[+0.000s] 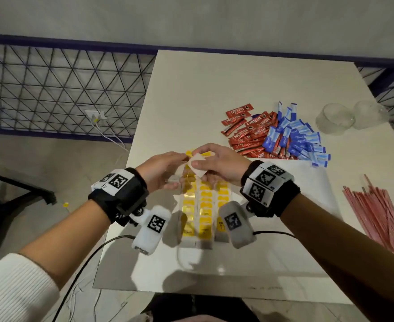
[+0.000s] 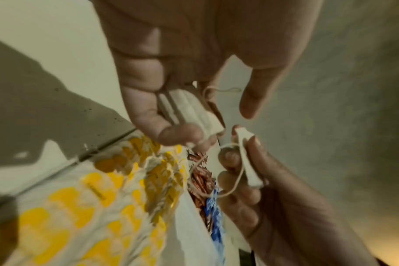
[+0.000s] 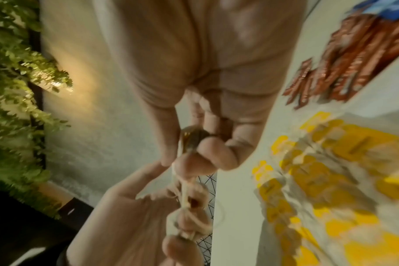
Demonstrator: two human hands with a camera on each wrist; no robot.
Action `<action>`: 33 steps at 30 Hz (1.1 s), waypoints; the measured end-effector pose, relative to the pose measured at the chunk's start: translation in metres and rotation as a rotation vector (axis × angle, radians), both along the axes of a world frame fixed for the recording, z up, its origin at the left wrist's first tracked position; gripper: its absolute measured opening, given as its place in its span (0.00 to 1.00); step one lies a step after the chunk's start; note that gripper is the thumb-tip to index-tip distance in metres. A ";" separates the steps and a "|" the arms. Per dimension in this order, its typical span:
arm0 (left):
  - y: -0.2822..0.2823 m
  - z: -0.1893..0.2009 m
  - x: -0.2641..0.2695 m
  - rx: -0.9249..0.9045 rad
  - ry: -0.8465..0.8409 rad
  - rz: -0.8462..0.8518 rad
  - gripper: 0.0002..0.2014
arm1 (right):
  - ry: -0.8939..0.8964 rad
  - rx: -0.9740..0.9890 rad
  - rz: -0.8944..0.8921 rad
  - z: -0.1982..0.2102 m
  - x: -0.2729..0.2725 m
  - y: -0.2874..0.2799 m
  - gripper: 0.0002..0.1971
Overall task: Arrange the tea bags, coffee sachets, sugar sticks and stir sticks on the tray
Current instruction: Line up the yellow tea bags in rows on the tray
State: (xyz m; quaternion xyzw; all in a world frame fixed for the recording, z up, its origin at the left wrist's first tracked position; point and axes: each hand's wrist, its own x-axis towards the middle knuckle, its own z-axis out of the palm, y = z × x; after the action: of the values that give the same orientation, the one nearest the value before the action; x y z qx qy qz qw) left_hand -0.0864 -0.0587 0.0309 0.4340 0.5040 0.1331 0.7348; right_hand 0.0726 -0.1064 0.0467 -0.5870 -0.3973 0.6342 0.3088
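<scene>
Rows of tea bags with yellow tags [image 1: 205, 205] lie on the white tray [image 1: 314, 194]. Above their far end, my right hand [image 1: 198, 162] pinches a white tea bag [image 1: 197, 167] between thumb and fingers. Just to its left, my left hand [image 1: 177, 163] holds another white tea bag [image 2: 189, 111] in its curled fingers. A thin string [image 2: 235, 181] loops between the two hands. Red coffee sachets [image 1: 249, 133] and blue sugar sticks [image 1: 296, 138] lie heaped beyond the tray. The pink stir sticks [image 1: 382, 217] lie at the right.
Two clear glass bowls [image 1: 335, 118] stand at the table's far right. The table's left edge drops off beside a black wire fence [image 1: 63, 89]. A cable [image 1: 86, 256] hangs from my left wrist over the near edge.
</scene>
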 end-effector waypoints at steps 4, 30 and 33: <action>-0.015 -0.007 -0.012 0.544 0.197 -0.269 0.10 | 0.180 -0.129 -0.043 -0.005 -0.001 -0.020 0.08; -0.061 -0.037 -0.025 0.566 0.351 -0.537 0.11 | -0.199 -0.104 -0.166 -0.041 -0.041 -0.117 0.20; -0.062 -0.033 -0.020 0.564 0.369 -0.643 0.11 | -0.300 0.001 -0.178 -0.046 -0.042 -0.120 0.19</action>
State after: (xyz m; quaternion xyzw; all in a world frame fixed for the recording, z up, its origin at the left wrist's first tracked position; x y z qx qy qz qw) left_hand -0.1067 -0.1209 -0.0016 0.7676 0.4103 -0.0491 0.4900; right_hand 0.0310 -0.2264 0.0007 -0.7078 -0.3857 0.5094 0.3014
